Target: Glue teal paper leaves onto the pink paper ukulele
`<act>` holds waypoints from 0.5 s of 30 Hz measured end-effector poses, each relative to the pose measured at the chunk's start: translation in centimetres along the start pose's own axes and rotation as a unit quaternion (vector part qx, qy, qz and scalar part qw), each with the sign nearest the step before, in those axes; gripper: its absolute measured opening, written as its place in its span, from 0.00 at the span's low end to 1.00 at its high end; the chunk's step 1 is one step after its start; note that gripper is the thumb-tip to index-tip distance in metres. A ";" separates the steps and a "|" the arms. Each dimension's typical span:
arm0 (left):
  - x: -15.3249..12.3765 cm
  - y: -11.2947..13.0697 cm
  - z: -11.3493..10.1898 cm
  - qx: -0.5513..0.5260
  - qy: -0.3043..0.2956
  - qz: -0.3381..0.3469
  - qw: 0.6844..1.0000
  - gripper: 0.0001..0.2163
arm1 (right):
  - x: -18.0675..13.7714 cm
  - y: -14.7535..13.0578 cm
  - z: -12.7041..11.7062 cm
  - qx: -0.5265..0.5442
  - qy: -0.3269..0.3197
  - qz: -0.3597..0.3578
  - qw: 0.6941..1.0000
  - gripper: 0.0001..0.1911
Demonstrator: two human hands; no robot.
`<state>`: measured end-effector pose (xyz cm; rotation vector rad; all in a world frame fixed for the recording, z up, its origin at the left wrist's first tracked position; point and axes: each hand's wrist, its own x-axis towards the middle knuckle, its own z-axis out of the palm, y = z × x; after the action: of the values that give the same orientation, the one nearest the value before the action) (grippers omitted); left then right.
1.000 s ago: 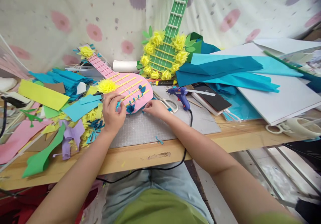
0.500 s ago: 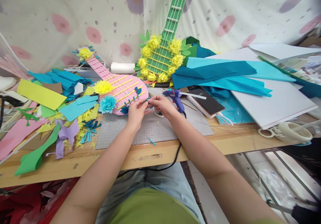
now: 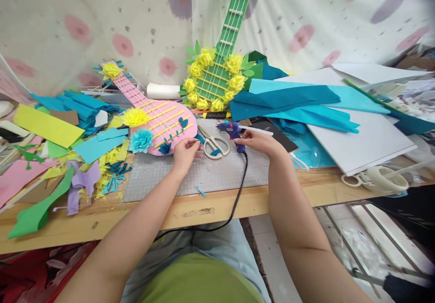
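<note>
My left hand [image 3: 185, 156] is closed in a pinch on a small dark blue paper piece [image 3: 200, 138], beside the lower right edge of a pink paper guitar [image 3: 181, 113]. Yellow and light blue paper flowers and small dark blue petals decorate that guitar. My right hand [image 3: 260, 141] has its thumb across the handle of a blue hot glue gun [image 3: 240, 148], which lies on the grey cutting mat [image 3: 217, 176]; its other fingers are partly hidden. Between my hands lie scissors [image 3: 223, 149] with pale handles, a scrap of dark blue paper in one loop.
A green paper guitar [image 3: 222, 58] with yellow flowers leans at the back. Paper scraps [image 3: 98, 144] crowd the left side. Blue sheets [image 3: 288, 99], white boards [image 3: 367, 135] and a tape roll [image 3: 387, 179] lie on the right. The black cord [image 3: 238, 199] crosses the table's front edge.
My right hand has left the small blue piece and moved right to the glue gun's handle, uncovering the scissors. My left hand keeps its pinch in about the same place.
</note>
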<state>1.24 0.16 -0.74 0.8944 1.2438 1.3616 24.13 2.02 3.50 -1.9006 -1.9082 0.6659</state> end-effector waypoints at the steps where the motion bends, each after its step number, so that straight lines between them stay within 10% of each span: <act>1: 0.0 -0.2 0.1 0.005 -0.007 0.004 1.000 0.05 | 0.3 0.4 0.2 0.001 0.050 0.006 0.999 0.19; 15: 0.2 -1.1 -0.1 0.020 -0.014 0.016 1.000 0.06 | 2.2 -1.3 4.3 0.162 0.113 0.021 0.980 0.19</act>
<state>1.38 0.22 -1.80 0.9632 1.2437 1.3488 20.63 3.88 0.56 -1.7314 -1.5210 0.6919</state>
